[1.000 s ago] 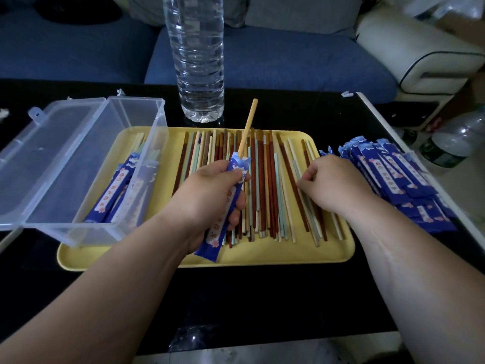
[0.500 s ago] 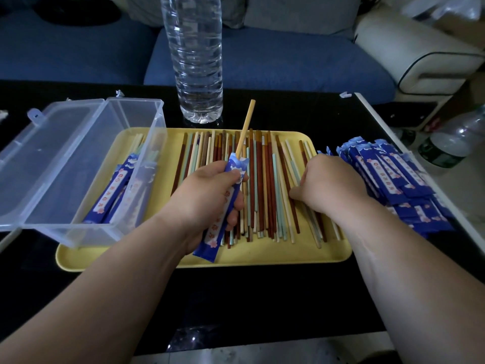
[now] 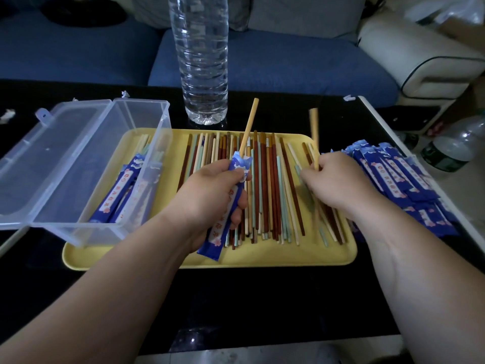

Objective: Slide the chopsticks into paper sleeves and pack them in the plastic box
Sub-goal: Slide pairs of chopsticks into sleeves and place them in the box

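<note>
My left hand (image 3: 210, 195) grips a blue paper sleeve (image 3: 223, 219) with one tan chopstick (image 3: 249, 122) sticking up out of its top. My right hand (image 3: 338, 185) pinches a second tan chopstick (image 3: 314, 132), lifted and blurred, over the right side of the yellow tray (image 3: 262, 256). Several loose chopsticks (image 3: 267, 185) in brown, red, cream and pale green lie in a row on the tray. The clear plastic box (image 3: 105, 164) stands open on the tray's left end, with a few sleeved chopsticks (image 3: 118, 195) inside.
A stack of empty blue sleeves (image 3: 399, 179) lies right of the tray. A tall clear water bottle (image 3: 200, 59) stands behind the tray. The box lid (image 3: 36, 158) lies open to the left. A second bottle (image 3: 456, 148) sits beyond the table's right edge, and a blue sofa (image 3: 288, 61) lies behind.
My right hand picked a tan chopstick out of the pile and raised its far end off the tray. My left hand kept hold of the sleeve with the first chopstick.
</note>
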